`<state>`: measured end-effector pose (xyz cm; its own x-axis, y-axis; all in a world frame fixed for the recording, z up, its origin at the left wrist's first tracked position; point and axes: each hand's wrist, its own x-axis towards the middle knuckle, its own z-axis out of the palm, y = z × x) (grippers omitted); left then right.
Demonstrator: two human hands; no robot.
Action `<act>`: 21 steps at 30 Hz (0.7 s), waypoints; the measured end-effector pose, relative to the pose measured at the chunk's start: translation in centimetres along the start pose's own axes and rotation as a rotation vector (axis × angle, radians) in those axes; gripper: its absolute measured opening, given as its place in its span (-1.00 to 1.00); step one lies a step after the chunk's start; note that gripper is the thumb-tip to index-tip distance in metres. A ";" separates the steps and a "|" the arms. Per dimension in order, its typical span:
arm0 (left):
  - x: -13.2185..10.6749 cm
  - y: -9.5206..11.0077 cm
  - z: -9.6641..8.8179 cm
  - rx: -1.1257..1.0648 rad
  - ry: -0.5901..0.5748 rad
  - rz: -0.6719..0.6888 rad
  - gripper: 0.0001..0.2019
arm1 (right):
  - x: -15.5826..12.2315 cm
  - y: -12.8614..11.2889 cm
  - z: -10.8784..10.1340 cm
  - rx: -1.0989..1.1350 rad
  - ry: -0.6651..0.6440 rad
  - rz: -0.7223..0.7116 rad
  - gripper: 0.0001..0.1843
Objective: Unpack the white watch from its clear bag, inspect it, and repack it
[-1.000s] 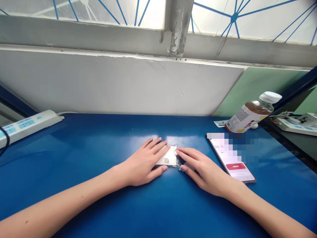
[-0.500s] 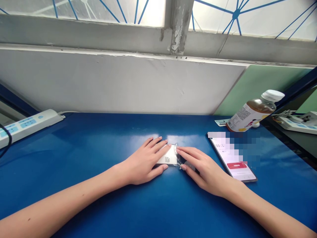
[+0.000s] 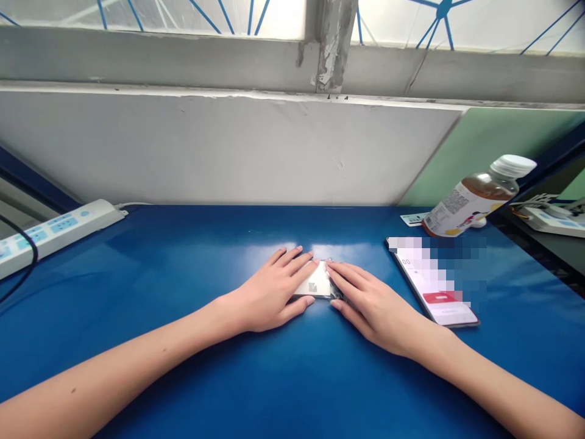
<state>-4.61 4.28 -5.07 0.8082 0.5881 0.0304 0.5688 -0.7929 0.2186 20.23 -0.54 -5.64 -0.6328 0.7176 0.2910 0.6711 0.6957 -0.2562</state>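
From where I stand, the two thumbs are closer together than half a second ago, and the right hand (image 3: pixel 384 311) covers more of the loose plastic (image 3: pixel 336 291) at the packet's (image 3: pixel 320 281) right end. The left hand (image 3: pixel 269 294) rests as before, fingers spread over the packet's left part, not wrapped around it. The packet lies flat on the blue table (image 3: pixel 219 378), between the hands. The right fingers and thumb stand slightly apart at the plastic; I can't tell whether they pinch it.
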 end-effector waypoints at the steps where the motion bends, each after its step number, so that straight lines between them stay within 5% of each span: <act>1: 0.0 0.0 0.0 -0.005 -0.004 -0.003 -0.39 | 0.0 0.0 0.0 -0.013 -0.003 -0.004 -0.45; 14: 0.2 0.3 0.3 0.027 0.012 -0.013 -0.37 | 1.0 -3.0 0.0 -0.414 -0.076 -0.069 -0.32; 21: 0.3 0.4 0.0 0.065 -0.013 -0.013 -0.36 | 1.1 -2.8 -0.4 -0.322 -0.075 -0.052 -0.31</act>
<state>-4.14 4.14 -4.97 0.8023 0.5968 0.0156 0.5876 -0.7941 0.1554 17.79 -1.70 -4.27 -0.6883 0.6898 0.2244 0.7169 0.6942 0.0650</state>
